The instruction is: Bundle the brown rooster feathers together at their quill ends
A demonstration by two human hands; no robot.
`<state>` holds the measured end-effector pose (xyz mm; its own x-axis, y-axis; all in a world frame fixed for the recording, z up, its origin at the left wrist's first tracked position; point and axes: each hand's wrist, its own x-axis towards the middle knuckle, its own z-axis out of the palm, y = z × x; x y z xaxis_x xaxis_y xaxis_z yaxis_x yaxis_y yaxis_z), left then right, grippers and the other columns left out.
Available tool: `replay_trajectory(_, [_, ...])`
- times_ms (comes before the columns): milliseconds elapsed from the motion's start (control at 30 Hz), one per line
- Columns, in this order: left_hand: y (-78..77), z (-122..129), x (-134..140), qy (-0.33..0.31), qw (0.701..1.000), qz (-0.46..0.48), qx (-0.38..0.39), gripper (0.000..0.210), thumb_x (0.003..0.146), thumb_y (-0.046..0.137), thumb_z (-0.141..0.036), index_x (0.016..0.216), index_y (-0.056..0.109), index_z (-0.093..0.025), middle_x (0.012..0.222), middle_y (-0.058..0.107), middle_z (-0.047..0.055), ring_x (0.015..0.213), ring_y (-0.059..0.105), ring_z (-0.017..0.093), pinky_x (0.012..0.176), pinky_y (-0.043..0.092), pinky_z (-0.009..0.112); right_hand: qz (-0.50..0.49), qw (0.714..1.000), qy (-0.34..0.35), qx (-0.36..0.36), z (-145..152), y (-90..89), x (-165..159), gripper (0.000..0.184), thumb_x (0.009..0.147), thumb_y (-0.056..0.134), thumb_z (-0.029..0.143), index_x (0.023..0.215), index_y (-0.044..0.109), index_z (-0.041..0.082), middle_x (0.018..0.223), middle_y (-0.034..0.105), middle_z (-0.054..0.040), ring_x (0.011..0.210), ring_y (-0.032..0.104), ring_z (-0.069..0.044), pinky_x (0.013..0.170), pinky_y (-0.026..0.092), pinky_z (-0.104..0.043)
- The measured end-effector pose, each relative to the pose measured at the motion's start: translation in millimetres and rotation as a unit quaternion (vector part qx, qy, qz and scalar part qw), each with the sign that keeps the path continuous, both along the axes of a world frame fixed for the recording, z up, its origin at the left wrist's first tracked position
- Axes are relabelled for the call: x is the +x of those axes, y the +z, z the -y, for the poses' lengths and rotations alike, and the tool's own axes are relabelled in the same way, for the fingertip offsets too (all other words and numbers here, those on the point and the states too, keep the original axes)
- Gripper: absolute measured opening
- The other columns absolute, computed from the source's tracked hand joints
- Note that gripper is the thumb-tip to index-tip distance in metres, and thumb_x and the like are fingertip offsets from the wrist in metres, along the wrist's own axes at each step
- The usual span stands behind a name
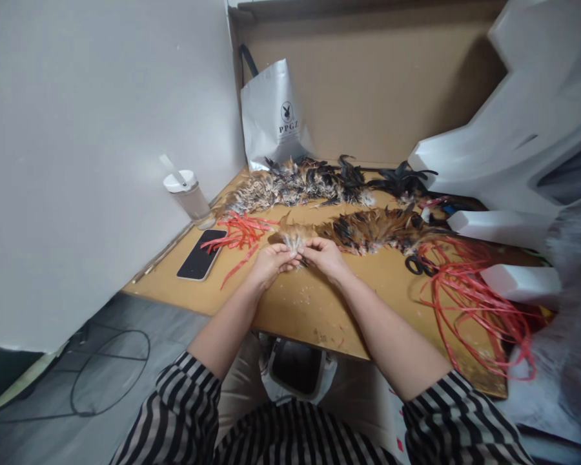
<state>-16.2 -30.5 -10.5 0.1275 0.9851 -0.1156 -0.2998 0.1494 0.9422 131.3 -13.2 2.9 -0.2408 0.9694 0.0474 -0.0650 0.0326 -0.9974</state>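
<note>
Both hands meet over the front middle of the wooden table, pinching a small bunch of feathers (294, 234) with pale quill ends and golden-brown tips. My left hand (271, 263) closes on it from the left, thumb and fingers together. My right hand (323, 257) pinches the same bunch from the right. Just beyond and to the right lies a row of brown and black feathers (377, 229). A longer pile of speckled and dark feathers (300, 184) stretches behind it. Short strips of red plastic ribbon (242, 229) lie left of my hands.
A phone (202, 255) and a lidded drink cup (188, 197) stand at the left. Long red ribbon (479, 297) tangles at the right, beside black-handled scissors (419, 265) and white foam pieces (520, 283). A silver bag (271, 116) stands behind. A dark bin (296, 367) sits below the table edge.
</note>
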Motion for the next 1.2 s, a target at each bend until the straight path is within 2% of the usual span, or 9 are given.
replay_trajectory(167, [-5.0, -1.2, 0.7, -0.003, 0.999, -0.021, 0.034, 0.026, 0.059, 0.072, -0.026, 0.073, 0.057, -0.01, 0.072, 0.067, 0.007, 0.056, 0.06, 0.009, 0.052, 0.044, 0.018, -0.016, 1.0, 0.003, -0.002, -0.6, -2.0, -0.6, 0.025, 0.057, 0.069, 0.035, 0.067, 0.059, 0.014, 0.054, 0.057, 0.0024, 0.043, 0.042, -0.006, 0.046, 0.033, -0.02])
replay_trajectory(400, [-6.2, -1.5, 1.6, -0.015, 0.997, -0.059, 0.041, 0.027, 0.06, 0.071, -0.028, 0.079, 0.064, -0.01, 0.073, 0.067, 0.008, 0.056, 0.06, 0.01, 0.053, 0.046, 0.02, -0.01, 1.0, -0.009, 0.023, -3.5, -5.2, 0.0, 0.026, 0.054, 0.071, 0.036, 0.063, 0.061, 0.014, 0.057, 0.059, 0.0011, 0.049, 0.048, -0.009, 0.05, 0.036, -0.022])
replay_trajectory(633, [-5.3, 0.4, 2.2, 0.002, 0.993, -0.086, 0.075, 0.022, 0.062, 0.069, -0.031, 0.073, 0.065, -0.012, 0.072, 0.067, 0.007, 0.057, 0.059, 0.011, 0.053, 0.045, 0.02, -0.005, 0.999, -0.008, 0.032, -2.5, -4.5, -1.8, 0.027, 0.055, 0.07, 0.038, 0.062, 0.061, 0.014, 0.058, 0.061, 0.0, 0.051, 0.05, -0.01, 0.052, 0.038, -0.023])
replay_trajectory(733, [-3.5, -0.5, 0.8, 0.038, 0.993, -0.078, 0.076, 0.023, 0.061, 0.07, -0.032, 0.072, 0.064, -0.012, 0.072, 0.067, 0.007, 0.056, 0.058, 0.01, 0.051, 0.044, 0.019, 0.0, 0.999, -0.025, 0.023, -3.5, -2.4, 0.2, 0.027, 0.057, 0.068, 0.039, 0.069, 0.063, 0.015, 0.057, 0.06, 0.0001, 0.048, 0.047, -0.009, 0.05, 0.037, -0.023])
replay_trajectory(833, [-2.8, -3.6, -3.1, 0.097, 0.993, -0.031, 0.06, 0.026, 0.06, 0.07, -0.032, 0.074, 0.062, -0.012, 0.075, 0.067, 0.007, 0.057, 0.059, 0.009, 0.05, 0.042, 0.018, 0.043, 0.996, -0.059, 0.059, -7.7, -2.4, 6.3, 0.025, 0.06, 0.065, 0.036, 0.073, 0.064, 0.015, 0.061, 0.062, -0.001, 0.051, 0.048, -0.01, 0.054, 0.039, -0.024])
replay_trajectory(967, [-2.8, -6.8, -8.0, 0.135, 0.989, 0.012, 0.052, 0.027, 0.061, 0.069, -0.032, 0.077, 0.062, -0.012, 0.078, 0.067, 0.007, 0.059, 0.059, 0.008, 0.051, 0.041, 0.016, 0.195, 0.969, -0.064, 0.138, -12.4, -7.9, 13.3, 0.016, 0.064, 0.06, 0.03, 0.066, 0.065, 0.015, 0.064, 0.063, -0.0029, 0.056, 0.052, -0.012, 0.058, 0.039, -0.025])
replay_trajectory(1100, [-1.8, -6.6, -9.0, 0.142, 0.989, 0.016, 0.046, 0.027, 0.061, 0.069, -0.032, 0.078, 0.061, -0.012, 0.079, 0.066, 0.007, 0.058, 0.057, 0.007, 0.049, 0.04, 0.015, 0.358, 0.909, -0.031, 0.21, -8.2, -11.6, 12.1, 0.009, 0.065, 0.058, 0.025, 0.062, 0.064, 0.018, 0.064, 0.063, -0.0023, 0.057, 0.051, -0.014, 0.055, 0.035, -0.024])
replay_trajectory(1200, [-1.3, -6.1, -9.1, 0.147, 0.988, 0.024, 0.044, 0.028, 0.06, 0.07, -0.032, 0.077, 0.061, -0.012, 0.079, 0.066, 0.006, 0.056, 0.056, 0.006, 0.048, 0.039, 0.015, 0.429, 0.872, -0.03, 0.235, -2.6, -11.2, 9.3, 0.006, 0.063, 0.058, 0.019, 0.061, 0.063, 0.02, 0.066, 0.064, -0.0043, 0.06, 0.052, -0.015, 0.055, 0.032, -0.025])
